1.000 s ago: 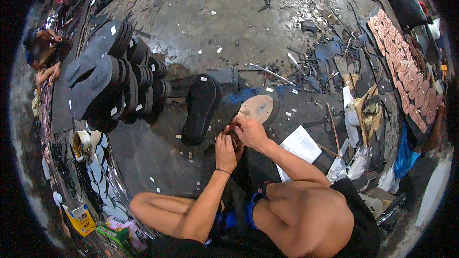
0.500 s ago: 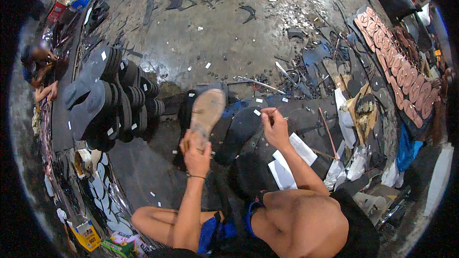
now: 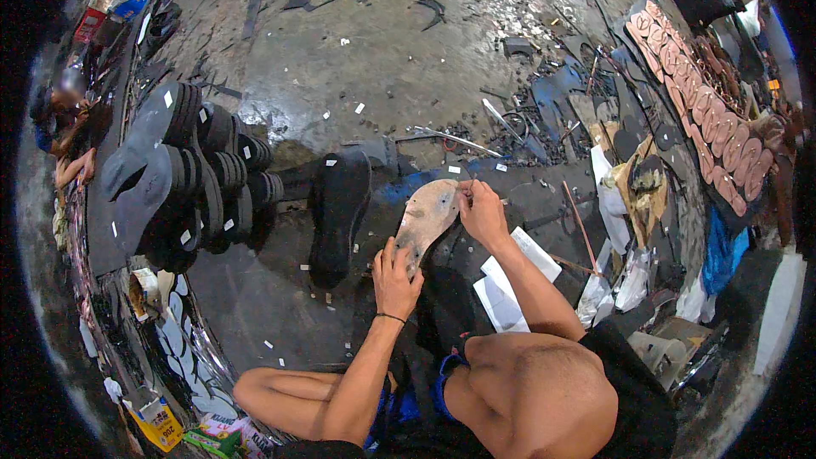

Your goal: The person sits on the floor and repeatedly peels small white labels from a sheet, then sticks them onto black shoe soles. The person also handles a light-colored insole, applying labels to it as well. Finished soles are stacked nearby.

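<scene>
A worn tan sole template (image 3: pixel 427 209) lies tilted over a dark sole, whose edge shows only in part beneath it. My left hand (image 3: pixel 396 279) grips the template's narrow end, thumb on one side and fingers on top. At the broad end, my right hand (image 3: pixel 483 214) is closed in a pinch against the rim; whatever sits between its fingertips is too small to make out. Left of my hands, a single black sole (image 3: pixel 340 212) with a small white label rests flat on the dark work surface.
Stacks of thick black soles (image 3: pixel 174 178) stand at the left. White paper sheets (image 3: pixel 517 276) lie beside my right forearm. At far right is a board of pinkish sole pieces (image 3: pixel 710 119). Rubber scraps and a metal rod (image 3: pixel 459 142) litter the floor ahead. Another person (image 3: pixel 72 132) sits far left.
My left hand has carried the tan template right and down onto the dark sole, uncovering the black sole at left. My right hand has stayed close, now touching the template's broad end.
</scene>
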`<act>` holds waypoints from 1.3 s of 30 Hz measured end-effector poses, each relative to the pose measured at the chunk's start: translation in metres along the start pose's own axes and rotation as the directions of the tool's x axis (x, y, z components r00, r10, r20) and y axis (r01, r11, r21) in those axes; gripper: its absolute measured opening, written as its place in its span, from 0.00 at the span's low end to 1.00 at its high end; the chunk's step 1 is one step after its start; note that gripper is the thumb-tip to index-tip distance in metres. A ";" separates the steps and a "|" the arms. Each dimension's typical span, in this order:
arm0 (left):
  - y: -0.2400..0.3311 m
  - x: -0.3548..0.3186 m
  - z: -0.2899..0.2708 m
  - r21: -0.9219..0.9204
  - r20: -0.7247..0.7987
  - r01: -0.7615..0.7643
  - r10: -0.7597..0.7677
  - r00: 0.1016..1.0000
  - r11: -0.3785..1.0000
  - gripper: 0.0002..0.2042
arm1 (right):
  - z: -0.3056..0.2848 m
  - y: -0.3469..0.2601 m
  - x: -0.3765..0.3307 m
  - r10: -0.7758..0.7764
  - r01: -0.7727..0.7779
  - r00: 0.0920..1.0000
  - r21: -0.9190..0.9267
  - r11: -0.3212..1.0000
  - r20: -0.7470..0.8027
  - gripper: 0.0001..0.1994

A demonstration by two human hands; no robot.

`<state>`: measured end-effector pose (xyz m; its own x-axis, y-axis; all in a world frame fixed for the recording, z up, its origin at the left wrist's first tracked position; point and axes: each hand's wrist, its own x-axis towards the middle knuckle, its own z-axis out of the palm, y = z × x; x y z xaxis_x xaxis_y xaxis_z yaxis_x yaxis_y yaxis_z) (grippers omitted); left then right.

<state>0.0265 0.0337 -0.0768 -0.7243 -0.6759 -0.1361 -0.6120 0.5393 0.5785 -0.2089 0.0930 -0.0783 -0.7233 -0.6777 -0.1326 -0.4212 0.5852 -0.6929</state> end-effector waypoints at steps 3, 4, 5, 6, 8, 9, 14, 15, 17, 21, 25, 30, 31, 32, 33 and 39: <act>-0.002 0.002 0.001 0.015 0.016 -0.052 0.051 0.999 0.999 0.26 | -0.001 0.014 0.005 -0.034 0.034 0.999 -0.042 0.999 -0.013 0.08; -0.003 0.003 0.002 0.007 0.002 -0.068 0.068 0.998 0.998 0.26 | -0.001 0.017 0.008 -0.047 0.046 0.999 -0.049 0.998 -0.016 0.08; -0.006 0.001 0.002 0.003 -0.011 -0.074 0.074 0.997 0.997 0.26 | -0.006 0.002 0.010 -0.044 0.046 0.997 0.034 0.998 -0.057 0.08; -0.009 -0.001 0.002 0.000 -0.025 -0.081 0.081 0.996 0.997 0.26 | -0.011 -0.015 0.009 -0.036 0.048 0.995 0.117 0.992 -0.098 0.08; -0.005 -0.001 0.002 -0.030 -0.039 -0.068 0.067 0.997 0.997 0.26 | -0.007 -0.019 0.006 0.017 0.011 0.996 0.331 0.944 -0.083 0.10; -0.003 -0.002 0.002 -0.046 -0.046 -0.061 0.059 0.997 0.997 0.25 | -0.001 -0.015 0.007 -0.001 0.016 0.998 0.268 0.963 -0.058 0.09; -0.008 -0.010 0.009 -0.086 -0.111 -0.043 0.034 0.993 0.995 0.27 | 0.014 -0.054 -0.012 -0.056 0.043 0.995 0.158 0.986 0.078 0.10; -0.008 -0.008 0.011 -0.093 -0.138 -0.059 0.046 0.989 0.994 0.27 | 0.022 -0.063 -0.022 -0.083 0.063 0.990 0.171 0.983 0.113 0.10; -0.006 -0.006 0.015 -0.119 -0.139 -0.039 0.022 0.990 0.992 0.26 | 0.067 -0.044 -0.041 -0.236 0.230 0.945 0.055 0.972 0.226 0.11; -0.012 -0.014 0.014 -0.192 -0.146 0.013 -0.041 0.988 0.981 0.26 | 0.029 -0.075 -0.045 -0.124 0.073 0.959 0.200 0.977 0.256 0.10; -0.003 -0.003 0.011 -0.097 -0.169 -0.017 0.001 0.986 0.995 0.22 | 0.032 -0.044 -0.066 -0.087 0.082 0.947 0.029 0.996 0.308 0.09; -0.013 0.018 -0.048 -0.035 -0.287 0.032 -0.041 0.957 0.999 0.24 | 0.004 -0.069 -0.053 -0.076 0.054 0.996 0.353 0.934 0.050 0.08; -0.026 0.024 -0.060 -0.015 -0.330 0.103 -0.103 0.938 0.995 0.27 | 0.002 -0.062 -0.053 -0.036 0.007 0.998 0.426 0.905 0.059 0.09; -0.043 0.029 -0.071 0.039 -0.333 0.149 -0.127 0.934 0.988 0.27 | 0.007 -0.051 -0.049 -0.007 -0.029 0.997 0.503 0.864 0.071 0.09; -0.057 0.033 -0.079 0.092 -0.339 0.191 -0.150 0.929 0.977 0.27 | 0.013 -0.040 -0.044 0.019 -0.063 0.996 0.575 0.816 0.082 0.10; 0.027 0.008 -0.067 -0.226 0.010 -0.214 0.222 0.975 0.950 0.29 | 0.024 -0.024 -0.056 0.210 -0.230 0.972 0.645 0.729 0.108 0.19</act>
<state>0.0255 0.0089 -0.0084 -0.8451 -0.5344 -0.0119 -0.3545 0.5436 0.7608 -0.1458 0.1063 -0.0716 -0.7323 -0.5834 -0.3512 0.2124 0.2944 -0.9318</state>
